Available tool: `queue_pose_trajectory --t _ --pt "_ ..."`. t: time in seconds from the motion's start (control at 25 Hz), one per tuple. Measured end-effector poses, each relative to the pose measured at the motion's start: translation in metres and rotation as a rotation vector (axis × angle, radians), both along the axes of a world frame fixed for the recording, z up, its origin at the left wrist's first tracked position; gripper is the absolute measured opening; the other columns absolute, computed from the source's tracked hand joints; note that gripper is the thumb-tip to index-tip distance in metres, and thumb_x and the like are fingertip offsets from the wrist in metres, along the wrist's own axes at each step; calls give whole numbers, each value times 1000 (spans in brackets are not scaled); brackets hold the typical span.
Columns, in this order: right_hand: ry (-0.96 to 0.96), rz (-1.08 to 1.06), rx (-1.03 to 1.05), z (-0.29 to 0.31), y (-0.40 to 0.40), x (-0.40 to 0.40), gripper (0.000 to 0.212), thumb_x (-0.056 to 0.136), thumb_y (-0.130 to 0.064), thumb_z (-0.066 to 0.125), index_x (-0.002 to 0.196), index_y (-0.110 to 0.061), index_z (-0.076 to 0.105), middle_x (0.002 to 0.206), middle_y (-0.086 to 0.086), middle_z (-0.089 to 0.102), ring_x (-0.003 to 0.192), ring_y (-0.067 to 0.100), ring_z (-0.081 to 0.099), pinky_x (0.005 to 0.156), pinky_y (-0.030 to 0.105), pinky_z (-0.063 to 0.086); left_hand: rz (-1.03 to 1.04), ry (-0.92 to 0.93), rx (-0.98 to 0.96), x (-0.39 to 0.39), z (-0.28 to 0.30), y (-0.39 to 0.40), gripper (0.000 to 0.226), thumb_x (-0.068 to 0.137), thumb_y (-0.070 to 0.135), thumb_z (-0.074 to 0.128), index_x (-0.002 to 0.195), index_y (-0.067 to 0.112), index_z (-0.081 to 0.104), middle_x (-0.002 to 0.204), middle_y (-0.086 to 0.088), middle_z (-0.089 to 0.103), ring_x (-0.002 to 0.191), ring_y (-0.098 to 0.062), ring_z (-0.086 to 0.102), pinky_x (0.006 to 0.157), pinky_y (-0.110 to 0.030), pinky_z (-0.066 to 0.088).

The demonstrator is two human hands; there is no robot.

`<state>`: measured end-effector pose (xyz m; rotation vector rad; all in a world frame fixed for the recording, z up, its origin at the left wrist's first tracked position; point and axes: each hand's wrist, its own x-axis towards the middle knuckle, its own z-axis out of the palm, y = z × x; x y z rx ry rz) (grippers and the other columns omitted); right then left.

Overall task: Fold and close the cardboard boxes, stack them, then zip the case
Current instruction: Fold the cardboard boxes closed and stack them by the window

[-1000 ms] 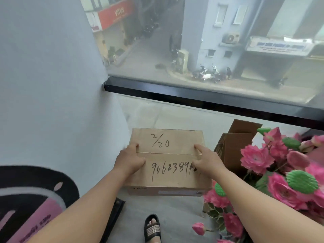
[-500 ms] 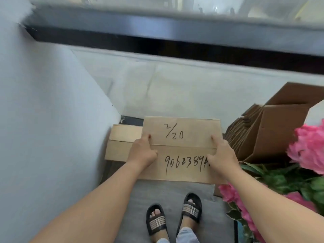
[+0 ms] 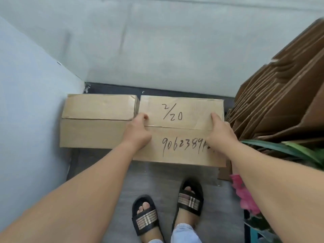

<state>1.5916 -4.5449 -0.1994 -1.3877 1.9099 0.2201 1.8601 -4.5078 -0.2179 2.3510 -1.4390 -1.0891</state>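
A closed cardboard box with "2/20" and a long number handwritten on its lid is held low, near the floor. My left hand grips its left side, thumb on the lid. My right hand grips the right side the same way. A second closed cardboard box sits directly to the left, against the wall, its side touching or nearly touching the held box. No case is in view.
A stack of flattened cardboard boxes leans at the right. Pink artificial flowers with green leaves stand at the lower right. A pale wall bounds the left. My feet in sandals stand on the grey floor below the box.
The box has come down towards the floor, beside the second box by the wall. My view tilted down from the window to the floor. Both hands keep their grip.
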Motion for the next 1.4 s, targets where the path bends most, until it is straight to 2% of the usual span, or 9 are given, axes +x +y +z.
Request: queue_pose_trajectory --t 0.12,0.32,0.4,0.48,0.8,0.92,1.08,1.24,1.4 --pt "-8 -2 9 -41 -4 1 94 83 -13 63 157 -40 13 144 14 38 122 37 49 102 44 46 -11 -16 -10 4 -40 -6 43 77 6 64 111 31 53 90 8 55 85 -21 54 65 -24 36" --pt "-61 -7 -21 -79 -11 -5 101 79 -17 71 158 -40 15 146 9 40 125 33 49 103 48 49 -17 -12 -20 7 -76 -19 41 80 8 66 112 30 53 91 4 56 88 -22 54 70 -26 36" --pt "-71 -21 -41 -87 -8 -5 101 77 -17 73 157 -41 17 143 8 42 123 31 49 101 45 49 -4 -9 -9 8 -84 -20 41 79 7 65 111 29 52 95 0 59 90 -25 55 69 -27 37" --pt "-66 -21 -68 -91 -2 -5 101 77 -19 74 157 -41 17 139 7 42 119 29 50 96 41 48 -5 -16 -6 9 -85 -20 41 79 6 64 110 28 51 99 -3 60 92 -26 54 71 -28 38" --pt "-110 35 -45 -91 -1 -2 100 78 -25 75 156 -43 15 139 5 40 111 22 46 90 40 48 -36 -32 72 20 -81 -16 39 82 9 66 110 27 45 109 -12 56 100 -29 49 76 -30 35" --pt "-118 57 -26 -89 4 3 100 79 -24 75 156 -43 14 140 5 39 113 22 45 90 40 48 -25 -21 104 23 -78 -8 39 83 7 64 110 26 44 107 -10 55 102 -30 50 75 -30 37" --pt "-122 14 -18 -86 8 5 100 78 -26 74 158 -41 15 145 7 38 123 28 48 98 44 50 -25 -7 118 24 -73 -7 36 85 7 60 111 26 45 110 -10 54 99 -28 49 73 -30 38" --pt "-134 -15 -20 -87 9 9 99 79 -25 74 158 -39 15 148 9 37 126 31 47 97 41 48 5 -6 90 22 -70 -12 35 84 7 57 115 23 50 109 -9 56 99 -27 47 75 -30 38" --pt "-114 -21 -29 -80 12 11 93 83 -25 71 158 -39 18 147 10 35 116 29 48 85 34 45 -52 -74 100 18 -58 -4 37 84 10 54 120 16 50 112 -11 57 106 -32 50 78 -33 40"
